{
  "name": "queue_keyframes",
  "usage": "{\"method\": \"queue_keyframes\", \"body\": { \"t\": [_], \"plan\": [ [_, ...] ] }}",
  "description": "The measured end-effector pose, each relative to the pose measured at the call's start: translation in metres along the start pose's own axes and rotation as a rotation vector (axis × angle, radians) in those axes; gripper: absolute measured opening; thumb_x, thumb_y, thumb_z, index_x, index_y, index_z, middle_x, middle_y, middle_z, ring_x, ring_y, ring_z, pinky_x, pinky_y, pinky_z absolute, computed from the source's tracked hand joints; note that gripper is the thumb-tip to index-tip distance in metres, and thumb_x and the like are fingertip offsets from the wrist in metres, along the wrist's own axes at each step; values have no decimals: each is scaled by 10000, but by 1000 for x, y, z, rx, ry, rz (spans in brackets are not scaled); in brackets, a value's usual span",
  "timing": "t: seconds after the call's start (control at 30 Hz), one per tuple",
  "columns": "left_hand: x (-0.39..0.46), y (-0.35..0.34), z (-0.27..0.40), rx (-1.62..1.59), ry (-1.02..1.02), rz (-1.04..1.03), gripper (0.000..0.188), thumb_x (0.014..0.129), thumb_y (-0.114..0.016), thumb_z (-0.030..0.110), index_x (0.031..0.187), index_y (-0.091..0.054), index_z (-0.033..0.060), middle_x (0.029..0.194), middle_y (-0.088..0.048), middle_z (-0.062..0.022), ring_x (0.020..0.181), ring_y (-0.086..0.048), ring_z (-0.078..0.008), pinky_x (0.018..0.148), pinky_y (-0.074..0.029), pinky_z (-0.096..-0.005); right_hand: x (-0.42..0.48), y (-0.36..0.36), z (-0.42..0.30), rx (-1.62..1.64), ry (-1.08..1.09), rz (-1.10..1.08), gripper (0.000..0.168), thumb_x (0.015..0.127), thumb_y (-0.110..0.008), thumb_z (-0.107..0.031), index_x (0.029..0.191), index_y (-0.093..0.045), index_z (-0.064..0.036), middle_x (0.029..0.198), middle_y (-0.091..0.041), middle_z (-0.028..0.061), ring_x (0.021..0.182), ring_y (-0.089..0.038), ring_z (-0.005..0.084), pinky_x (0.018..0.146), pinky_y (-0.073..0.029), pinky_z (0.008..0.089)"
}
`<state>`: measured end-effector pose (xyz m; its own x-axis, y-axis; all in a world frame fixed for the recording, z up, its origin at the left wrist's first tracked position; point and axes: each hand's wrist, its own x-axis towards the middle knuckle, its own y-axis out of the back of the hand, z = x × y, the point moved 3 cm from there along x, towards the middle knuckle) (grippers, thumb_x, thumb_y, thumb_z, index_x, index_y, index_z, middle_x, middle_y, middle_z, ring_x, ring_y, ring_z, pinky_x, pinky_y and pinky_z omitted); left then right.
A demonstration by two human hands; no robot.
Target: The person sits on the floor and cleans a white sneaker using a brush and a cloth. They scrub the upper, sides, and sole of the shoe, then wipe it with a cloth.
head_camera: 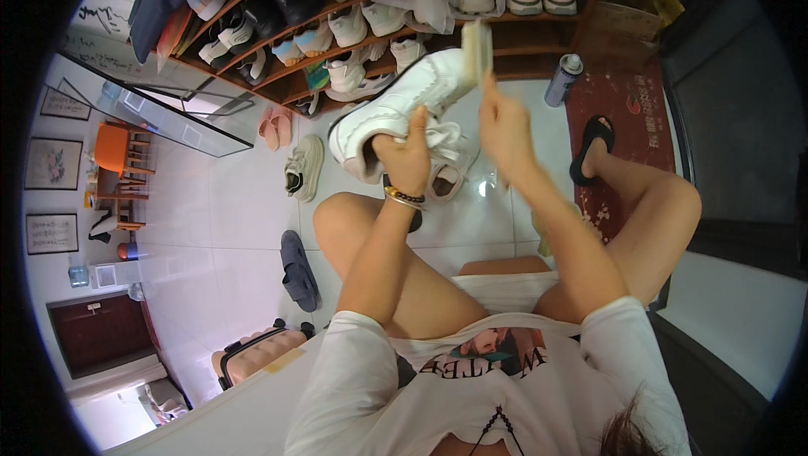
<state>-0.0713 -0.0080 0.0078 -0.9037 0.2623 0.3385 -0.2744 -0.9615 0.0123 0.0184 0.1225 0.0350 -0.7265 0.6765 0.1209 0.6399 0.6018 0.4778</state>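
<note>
A white lace-up shoe (394,99) is held up in front of me, toe pointing to the upper right. My left hand (404,156) grips it at the opening, fingers inside and thumb on the outer side. In my right hand (505,125) is a light-coloured brush (478,52), blurred, with its head against the shoe's toe. Most of its handle is hidden by my fingers. Below the held shoe, another pale shoe (447,179) rests on the tiled floor, partly covered by the first.
A wooden shoe rack (524,36) with several pairs stands ahead. A spray can (563,80) is upright beside a red mat (622,96). Leftward on the floor are a beige sneaker (305,169), pink slippers (274,128) and a grey slide (298,270). A suitcase (262,355) stands lower left.
</note>
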Motion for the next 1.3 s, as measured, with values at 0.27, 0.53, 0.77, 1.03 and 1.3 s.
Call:
{"method": "queue_keyframes", "body": {
  "t": [0.27,0.53,0.77,1.03,1.3],
  "plan": [
    [1,-5,5,-197,158,66,191,862,-673,123,847,-630,-62,762,-631,-37,652,-541,-85,586,-440,-245,29,5,4,162,-45,62,470,857,-460,-22,1313,-423,85,717,-596,291,671,-631,393,621,-486,421],
    [12,-2,-9,-475,263,127,146,858,-660,48,950,-601,-48,932,-638,-66,778,-582,-115,704,-472,-262,7,-11,10,54,-41,26,433,894,-461,-80,1317,-456,7,686,-567,273,604,-595,394,579,-477,435],
    [29,8,-23,-693,401,118,206,879,-614,41,1048,-565,-67,1014,-633,-117,855,-623,-189,761,-515,-313,-35,-35,12,-4,246,159,429,912,-428,-79,1338,-452,-32,608,-514,231,539,-581,300,555,-461,394],
    [26,4,-45,-887,590,21,296,915,-553,58,1158,-513,-106,1113,-605,-156,980,-613,-255,861,-510,-368,23,-25,-6,-156,70,-28,508,865,-454,-43,1358,-370,51,723,-614,265,681,-632,392,612,-503,457],
    [23,-7,-46,-907,675,-2,296,954,-487,88,1200,-485,-78,1156,-588,-166,1040,-596,-266,903,-509,-383,34,-34,24,-315,204,-52,628,826,-490,-27,1424,-299,-5,829,-562,307,710,-602,453,645,-497,513]
  ]
}}
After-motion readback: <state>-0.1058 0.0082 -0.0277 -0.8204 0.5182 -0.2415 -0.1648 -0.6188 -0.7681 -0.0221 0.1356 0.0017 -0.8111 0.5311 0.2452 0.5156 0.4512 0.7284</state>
